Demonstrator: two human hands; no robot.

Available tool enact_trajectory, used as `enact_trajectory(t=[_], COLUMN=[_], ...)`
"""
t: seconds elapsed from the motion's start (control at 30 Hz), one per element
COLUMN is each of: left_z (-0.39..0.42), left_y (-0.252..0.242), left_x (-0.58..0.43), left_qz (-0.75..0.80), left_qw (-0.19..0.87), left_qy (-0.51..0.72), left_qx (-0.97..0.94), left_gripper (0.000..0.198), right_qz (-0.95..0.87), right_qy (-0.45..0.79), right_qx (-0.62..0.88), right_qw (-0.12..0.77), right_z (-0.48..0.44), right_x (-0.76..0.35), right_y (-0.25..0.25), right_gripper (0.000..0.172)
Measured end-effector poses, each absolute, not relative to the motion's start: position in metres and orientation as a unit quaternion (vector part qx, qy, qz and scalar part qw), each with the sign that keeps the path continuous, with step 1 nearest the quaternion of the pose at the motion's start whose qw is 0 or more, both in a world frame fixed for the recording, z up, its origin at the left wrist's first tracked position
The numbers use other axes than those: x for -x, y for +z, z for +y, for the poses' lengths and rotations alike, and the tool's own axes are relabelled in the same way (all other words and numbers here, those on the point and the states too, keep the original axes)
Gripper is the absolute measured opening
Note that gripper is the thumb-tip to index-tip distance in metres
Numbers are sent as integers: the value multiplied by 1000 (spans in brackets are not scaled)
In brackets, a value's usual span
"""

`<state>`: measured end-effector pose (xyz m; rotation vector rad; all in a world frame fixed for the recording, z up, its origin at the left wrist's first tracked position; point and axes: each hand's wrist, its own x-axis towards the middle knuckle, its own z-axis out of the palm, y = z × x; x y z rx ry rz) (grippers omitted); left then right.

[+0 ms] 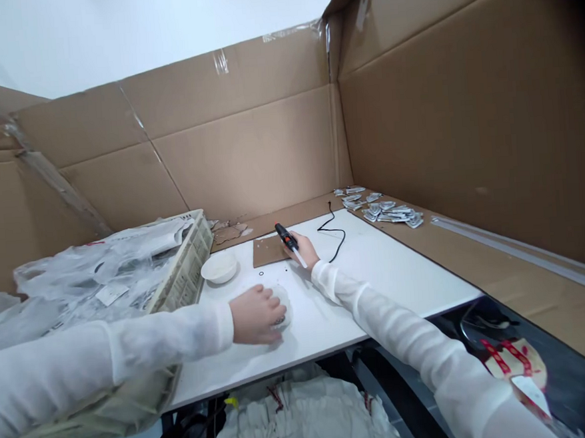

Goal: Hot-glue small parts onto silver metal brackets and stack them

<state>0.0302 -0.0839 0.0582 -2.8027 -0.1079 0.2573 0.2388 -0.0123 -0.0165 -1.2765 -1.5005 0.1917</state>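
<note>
My right hand (305,250) is wrapped round a black and orange glue gun (287,238). A whitish glue stick (300,258) sticks out of its near end. The gun is over the right part of a brown cardboard piece (267,252) on the white board. My left hand (259,313) reaches over a small clear dish (285,304), its fingers curled down at the dish. What those fingers pinch, if anything, is hidden. Beyond the left hand stands a white bowl (219,269). A small dark ring (261,273) lies between the bowl and the cardboard piece.
A cream plastic crate (201,242) full of clear plastic bags (110,265) stands at the left. Several small silvery packets (395,213) lie at the back right. A black cable (341,239) runs on the white board (401,278). Tall cardboard walls (252,148) enclose the table.
</note>
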Motion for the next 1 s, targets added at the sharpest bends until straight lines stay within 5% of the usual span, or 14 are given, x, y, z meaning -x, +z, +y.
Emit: enact_trajectory(t=[0.17, 0.4, 0.6, 0.83, 1.0], left_z=[-94, -71, -53, -26, -26], left_y=[28, 77, 114, 82, 76], left_x=[-35, -31, -11, 3, -7], left_qz=[-8, -132, -292, -429, -516], left_qw=[291, 265, 88, -260, -208], left_qy=[93, 36, -94, -189, -98], left_qx=[952, 954, 948, 844, 825], left_gripper=[9, 9, 20, 14, 19], right_qz=[-649, -655, -653, -668, -679], right_qy=[80, 79, 74, 76, 86], right_qx=[527, 521, 535, 533, 512], right_qw=[543, 542, 531, 514, 519], right_z=[-14, -14, -13, -13, -13], right_x=[-237, -235, -235, -235, -234], right_y=[-16, -18, -21, -25, -25], right_gripper=[17, 18, 19, 16, 17])
